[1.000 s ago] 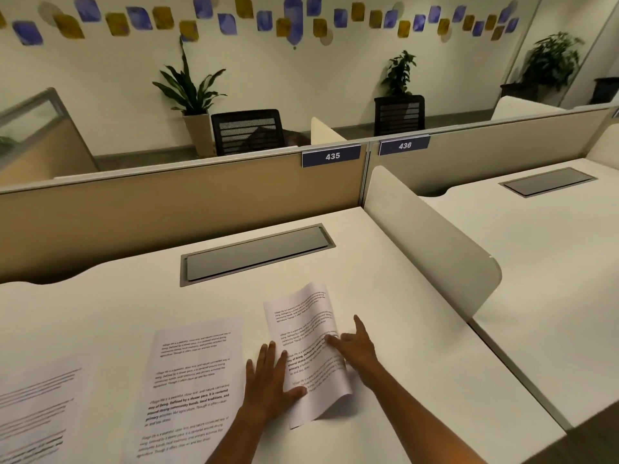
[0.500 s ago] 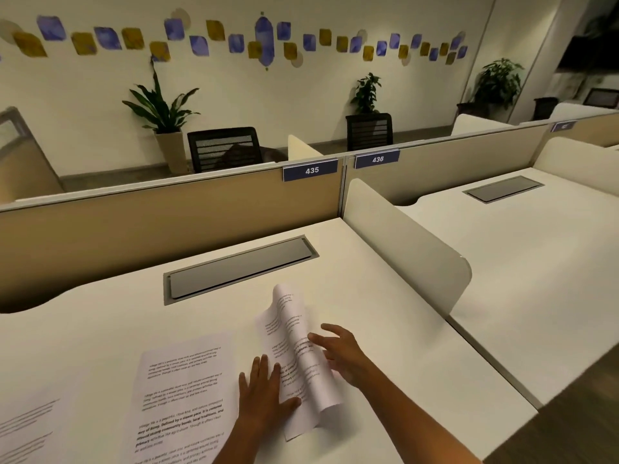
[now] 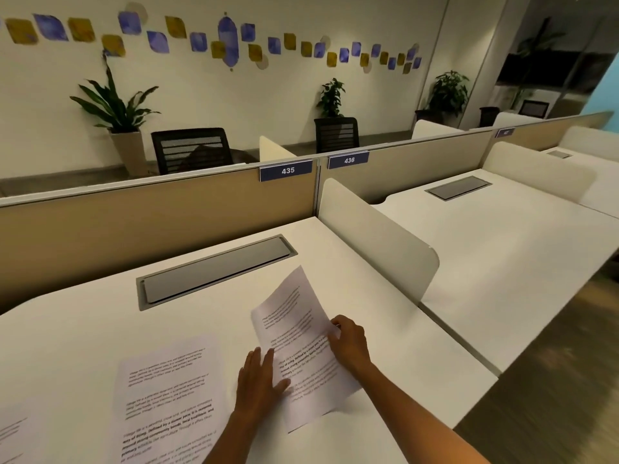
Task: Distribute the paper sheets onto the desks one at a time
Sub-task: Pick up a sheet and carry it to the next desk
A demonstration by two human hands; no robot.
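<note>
A printed paper sheet (image 3: 298,329) is raised off desk 435 (image 3: 100,329), its far corner pointing up and away. My right hand (image 3: 350,343) pinches the sheet's right edge. My left hand (image 3: 259,380) lies flat on the desk at the sheet's lower left edge, thumb pressed on the paper (image 3: 315,406) there. I cannot tell whether more sheets lie under it. Another printed sheet (image 3: 167,396) lies flat to the left, and part of a third sheet (image 3: 13,430) shows at the left frame edge. Desk 436 (image 3: 502,262) is to the right.
A rounded white divider (image 3: 378,242) stands between the two desks. Each desk has a grey cable lid (image 3: 214,272) near its back. A tan partition (image 3: 150,222) with number tags runs behind. Chairs and potted plants stand beyond it. Floor lies at the right.
The sheet was curled over half a second ago; now it is spread open and raised, with my right hand gripping its right edge. The view has swung right.
</note>
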